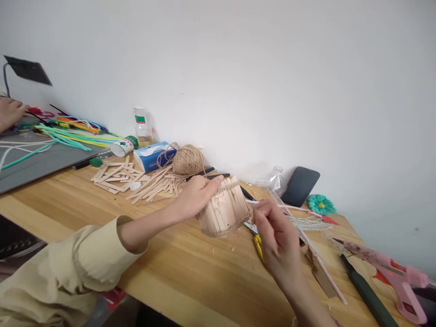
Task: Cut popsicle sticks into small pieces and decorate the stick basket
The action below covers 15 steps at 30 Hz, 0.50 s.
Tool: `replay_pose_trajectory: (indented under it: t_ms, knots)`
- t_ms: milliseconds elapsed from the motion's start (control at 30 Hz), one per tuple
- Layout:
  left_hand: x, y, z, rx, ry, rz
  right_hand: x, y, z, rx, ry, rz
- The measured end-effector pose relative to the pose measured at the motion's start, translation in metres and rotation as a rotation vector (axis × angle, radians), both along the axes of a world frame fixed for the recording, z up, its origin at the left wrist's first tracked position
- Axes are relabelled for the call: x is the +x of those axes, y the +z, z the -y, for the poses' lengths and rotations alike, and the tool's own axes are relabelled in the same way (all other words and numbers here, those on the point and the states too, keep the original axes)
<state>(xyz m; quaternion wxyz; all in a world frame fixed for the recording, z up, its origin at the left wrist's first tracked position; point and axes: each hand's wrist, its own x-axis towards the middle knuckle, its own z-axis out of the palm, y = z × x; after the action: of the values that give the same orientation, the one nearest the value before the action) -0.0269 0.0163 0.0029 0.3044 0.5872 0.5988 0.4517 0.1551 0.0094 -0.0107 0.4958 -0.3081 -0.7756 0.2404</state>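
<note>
My left hand point(199, 195) grips a small holder point(225, 211) of upright wooden craft sticks from its left and top side. Twine runs along its top and bottom edges, and pale flower shapes decorate its front. The holder is tilted and held above the wooden table. My right hand point(274, 227) is closed in a pinch just right of the holder's lower corner. What its fingertips hold, if anything, is too small to make out. Partly behind that hand lie yellow-handled scissors point(258, 246).
Loose craft sticks point(160, 184), a twine ball point(188, 160) and a blue tissue pack point(154, 156) lie to the left. A phone point(300, 185), teal flower point(321, 204), pink glue gun point(384, 268) and dark-green cutter point(366, 288) are right. Another person's hand point(11, 113) is far left.
</note>
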Motion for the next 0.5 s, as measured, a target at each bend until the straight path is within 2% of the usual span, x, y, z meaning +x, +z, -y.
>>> replay_pose_trajectory:
  t_ms: [133,233,367,433,500]
  knots:
    - [0.002,0.004,0.002,-0.026,-0.046,0.007,-0.012,0.005,-0.001,0.009,0.011,0.176]
    - [0.001,0.009,0.003,0.003,-0.094,0.008,-0.014,0.01,-0.008,-0.103,0.068,0.24]
    - [-0.009,0.014,0.002,0.053,-0.045,0.02,-0.002,0.009,-0.018,-0.089,-0.147,0.099]
    - [-0.016,0.012,-0.001,0.111,-0.023,0.011,0.007,0.003,-0.018,-0.106,-0.203,0.156]
    - [-0.023,0.007,-0.005,0.141,-0.013,0.027,0.016,-0.006,-0.017,-0.136,-0.181,0.292]
